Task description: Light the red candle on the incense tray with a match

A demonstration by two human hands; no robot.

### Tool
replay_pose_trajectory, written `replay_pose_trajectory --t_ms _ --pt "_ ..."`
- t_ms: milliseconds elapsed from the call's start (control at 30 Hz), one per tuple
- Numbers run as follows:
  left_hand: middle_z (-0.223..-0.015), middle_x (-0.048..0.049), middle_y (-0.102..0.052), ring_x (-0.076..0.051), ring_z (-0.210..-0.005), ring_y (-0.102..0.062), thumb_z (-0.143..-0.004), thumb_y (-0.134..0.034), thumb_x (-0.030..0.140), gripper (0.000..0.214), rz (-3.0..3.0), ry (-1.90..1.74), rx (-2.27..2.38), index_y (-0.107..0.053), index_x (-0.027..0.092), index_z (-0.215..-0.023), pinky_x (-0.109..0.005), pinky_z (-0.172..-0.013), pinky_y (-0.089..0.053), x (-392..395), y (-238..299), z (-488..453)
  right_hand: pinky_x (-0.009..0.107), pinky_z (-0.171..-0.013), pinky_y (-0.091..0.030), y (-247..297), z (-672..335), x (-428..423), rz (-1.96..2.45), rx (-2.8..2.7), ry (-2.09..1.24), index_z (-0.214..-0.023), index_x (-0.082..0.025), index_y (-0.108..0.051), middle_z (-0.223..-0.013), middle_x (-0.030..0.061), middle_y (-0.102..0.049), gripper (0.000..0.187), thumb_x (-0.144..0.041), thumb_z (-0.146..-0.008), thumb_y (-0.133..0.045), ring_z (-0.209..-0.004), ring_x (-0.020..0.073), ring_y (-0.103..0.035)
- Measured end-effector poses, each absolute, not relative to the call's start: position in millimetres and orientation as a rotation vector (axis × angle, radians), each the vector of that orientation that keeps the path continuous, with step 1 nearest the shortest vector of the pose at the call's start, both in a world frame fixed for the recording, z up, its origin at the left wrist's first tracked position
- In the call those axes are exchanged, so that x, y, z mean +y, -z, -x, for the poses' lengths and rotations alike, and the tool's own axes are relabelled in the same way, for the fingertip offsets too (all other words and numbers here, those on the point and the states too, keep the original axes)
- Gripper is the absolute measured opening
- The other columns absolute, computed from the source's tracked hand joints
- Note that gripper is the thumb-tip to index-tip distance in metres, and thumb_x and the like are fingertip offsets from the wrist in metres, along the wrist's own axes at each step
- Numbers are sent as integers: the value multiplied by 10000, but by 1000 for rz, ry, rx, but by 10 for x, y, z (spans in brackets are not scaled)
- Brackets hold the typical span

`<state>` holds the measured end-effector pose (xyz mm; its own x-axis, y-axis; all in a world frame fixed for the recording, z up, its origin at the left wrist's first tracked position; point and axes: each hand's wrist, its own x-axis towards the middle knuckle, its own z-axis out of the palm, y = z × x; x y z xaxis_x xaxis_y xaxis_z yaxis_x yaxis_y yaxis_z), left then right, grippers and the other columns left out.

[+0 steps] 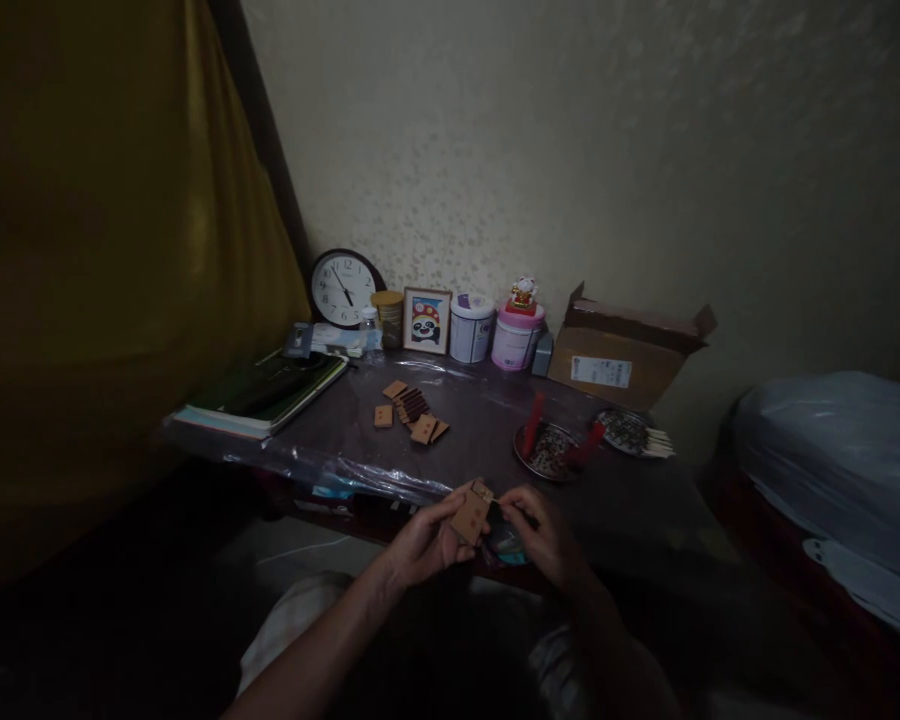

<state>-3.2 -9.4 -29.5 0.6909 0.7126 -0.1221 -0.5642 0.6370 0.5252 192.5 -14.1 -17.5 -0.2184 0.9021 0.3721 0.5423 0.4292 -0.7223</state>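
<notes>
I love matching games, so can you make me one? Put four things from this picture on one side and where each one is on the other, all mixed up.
Things:
1. clock
2. cardboard box
3. brown card
4. stack of books

Places:
A. lying flat at the left edge of the table
B. held in the left hand
C. leaning on the wall, back left
D. open, against the wall at the back right

Pairs: 1-C, 2-D, 3-B, 4-A
</notes>
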Motion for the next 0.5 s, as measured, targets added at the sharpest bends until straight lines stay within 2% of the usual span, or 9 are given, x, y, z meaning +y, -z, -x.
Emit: replay_pose_trajectory --t_ms 167,300,500 --pt "-956 -68 -659 -171 -836 -639 -871 -440 244 414 -473 -779 287 -425 273 -1284 -292 -677 -496 -103 269 33 285 -673 -507 130 -1917 -144 1108 -1766 -628 -889 -217 -645 -851 40 -603 209 -299 -887 -453 -707 150 -615" --pt "-963 -69 -653 -176 -857 -639 -872 -430 223 403 -480 -781 266 -430 274 -1271 -304 -704 -495 -116 229 25 267 -621 -516 131 -1854 -140 1095 -1635 -686 -871 -223 -667 -845 31 -610 215 -341 -874 -487 -644 136 -630" --pt "-951 -66 -661 -173 -858 -642 -871 -440 222 370 -462 -820 263 -460 264 -1238 -294 -707 -496 -105 215 6 244 -624 -512 149 -1768 -158 1097 -1622 -661 -861 -215 -670 -848 32 -610 175 -276 -860 -506 -669 130 -626"
